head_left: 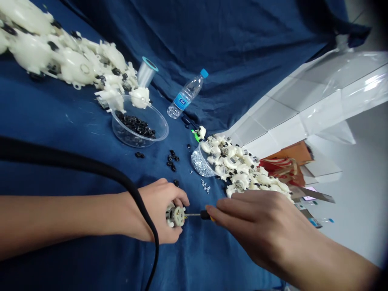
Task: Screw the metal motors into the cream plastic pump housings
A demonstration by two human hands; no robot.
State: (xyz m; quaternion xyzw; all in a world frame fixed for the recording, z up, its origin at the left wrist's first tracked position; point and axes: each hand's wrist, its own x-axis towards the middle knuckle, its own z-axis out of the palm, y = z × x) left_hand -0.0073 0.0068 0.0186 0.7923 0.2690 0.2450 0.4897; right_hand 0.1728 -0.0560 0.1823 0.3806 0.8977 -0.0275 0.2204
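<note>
My left hand is closed around a small white plastic assembly with a round motor-like end. In my right hand is a screwdriver with a dark and yellow handle, its metal shaft pointing left. The tip meets or nearly meets the assembly's right side; exact contact is too small to tell. Just above the hands, a few loose screws lie on the blue cloth. Small black parts are scattered to the upper left of them.
A clear tub holds many black parts. A smaller tub of screws leans by a heap of white plastic parts. Another white heap lies upper left, near a spool and water bottle. A black cable crosses my left arm.
</note>
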